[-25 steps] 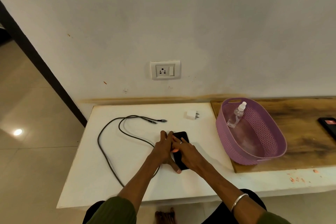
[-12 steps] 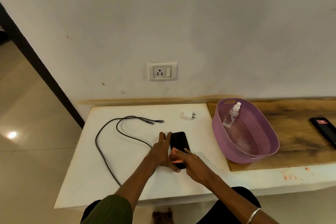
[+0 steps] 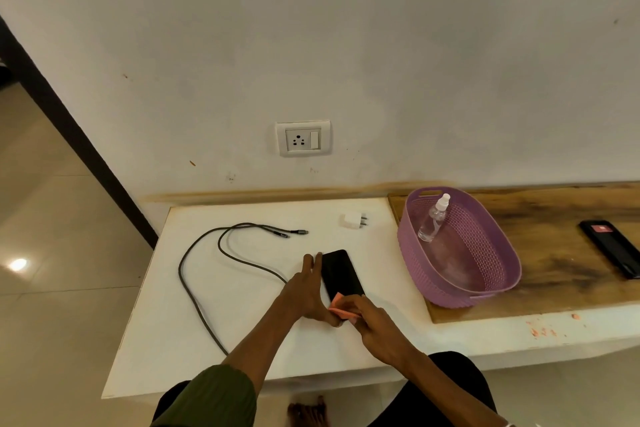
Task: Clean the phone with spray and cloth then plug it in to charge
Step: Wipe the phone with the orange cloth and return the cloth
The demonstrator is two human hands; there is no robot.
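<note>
A black phone (image 3: 341, 272) lies screen-up on the white table (image 3: 242, 340). My left hand (image 3: 308, 291) rests flat along the phone's left edge, steadying it. My right hand (image 3: 372, 324) presses a small pink cloth (image 3: 338, 306) on the phone's near end. A clear spray bottle (image 3: 433, 218) leans inside the purple basket (image 3: 498, 284). A grey charging cable (image 3: 221, 253) loops on the table to the left, its two plugs near the middle. A white charger adapter (image 3: 352, 220) lies at the back. The wall socket (image 3: 303, 138) sits above the table.
A wooden board (image 3: 561, 253) carries the basket at the right, and a second black phone (image 3: 611, 248) lies on it near the right edge. The table's left edge drops to a tiled floor. A dark door frame runs along the left wall.
My right hand with the pink cloth has slid down the phone toward me, uncovering most of the screen. My left hand has stayed at the phone's left edge.
</note>
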